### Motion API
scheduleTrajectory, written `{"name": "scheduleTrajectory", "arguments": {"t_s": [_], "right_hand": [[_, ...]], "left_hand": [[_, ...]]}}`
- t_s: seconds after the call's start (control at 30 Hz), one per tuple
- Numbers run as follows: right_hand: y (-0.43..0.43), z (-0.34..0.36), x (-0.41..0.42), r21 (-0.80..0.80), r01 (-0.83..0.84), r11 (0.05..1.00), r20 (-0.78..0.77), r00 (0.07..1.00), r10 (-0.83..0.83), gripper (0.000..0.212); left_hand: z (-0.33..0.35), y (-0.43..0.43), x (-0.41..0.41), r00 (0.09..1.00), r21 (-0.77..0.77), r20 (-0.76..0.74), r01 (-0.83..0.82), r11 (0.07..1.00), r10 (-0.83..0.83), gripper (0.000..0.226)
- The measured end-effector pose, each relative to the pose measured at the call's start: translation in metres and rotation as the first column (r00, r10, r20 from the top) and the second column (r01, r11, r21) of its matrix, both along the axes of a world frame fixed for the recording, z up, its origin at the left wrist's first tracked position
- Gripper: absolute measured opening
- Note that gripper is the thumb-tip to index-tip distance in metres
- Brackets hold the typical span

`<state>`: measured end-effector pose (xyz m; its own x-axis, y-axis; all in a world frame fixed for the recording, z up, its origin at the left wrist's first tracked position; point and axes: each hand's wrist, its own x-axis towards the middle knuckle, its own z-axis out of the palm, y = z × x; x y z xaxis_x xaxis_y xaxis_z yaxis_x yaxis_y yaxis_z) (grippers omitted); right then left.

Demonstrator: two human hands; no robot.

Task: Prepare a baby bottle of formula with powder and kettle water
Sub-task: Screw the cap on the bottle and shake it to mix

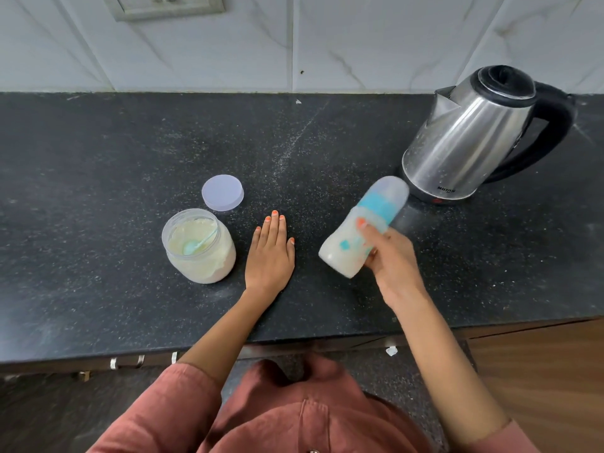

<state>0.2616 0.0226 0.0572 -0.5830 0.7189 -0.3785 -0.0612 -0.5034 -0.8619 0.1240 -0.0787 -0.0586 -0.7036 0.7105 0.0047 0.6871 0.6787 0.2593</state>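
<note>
**Nearly sideways: the baby bottle in the right hand's grip**

The right hand [392, 259] wraps its curled fingers round the lower body of the baby bottle [361, 228]. The thumb [362, 224], its nail painted orange, lies across the front; the other fingertips are hidden behind the bottle. The bottle is tilted. Its clear cap with the blue collar underneath points away from the fingers towards the kettle [474, 135], and its base points back and to the left. It shows blurred, with a milky white filling low in the body. I cannot tell whether the base touches the countertop [98, 158].

The left hand [269, 253] lies palm down on the countertop. Its fingers are straight and pressed together, the thumb a little apart, and it holds nothing. Just beside its little finger, on the outer side, stands the open powder jar [199, 253], holding pale powder with a light blue scoop [196, 245] resting in it. Beyond the jar, ahead and left of the left fingertips, the jar lid [223, 192] lies flat.

The steel kettle, with its black lid and handle, stands upright beyond the bottle's cap, near it but apart.
</note>
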Motion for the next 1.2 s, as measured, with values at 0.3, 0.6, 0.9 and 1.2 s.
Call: {"name": "scheduleTrajectory", "arguments": {"t_s": [0.3, 0.6, 0.9, 1.2], "right_hand": [[-0.012, -0.008, 0.005, 0.116, -0.221, 0.968, 0.199, 0.96, 0.195, 0.018], [-0.004, -0.01, -0.002, -0.04, 0.124, 0.992, 0.011, 0.992, -0.123, 0.015], [0.006, -0.001, -0.001, -0.145, 0.26, 0.955, -0.096, 0.957, -0.275, 0.007], [0.002, -0.003, 0.002, -0.06, 0.075, 0.995, -0.03, 0.997, -0.077, 0.008]], "left_hand": [[0.0, 0.0, -0.001, 1.0, -0.018, 0.003, 0.001, 1.0, -0.001, 0.052], [0.0, 0.0, -0.001, 1.0, -0.012, 0.006, 0.004, 1.0, -0.004, 0.052], [0.002, -0.001, 0.0, 1.0, -0.003, 0.004, 0.005, 1.0, -0.005, 0.052], [0.002, 0.0, 0.0, 1.0, -0.004, 0.004, 0.001, 1.0, -0.001, 0.052]]}}
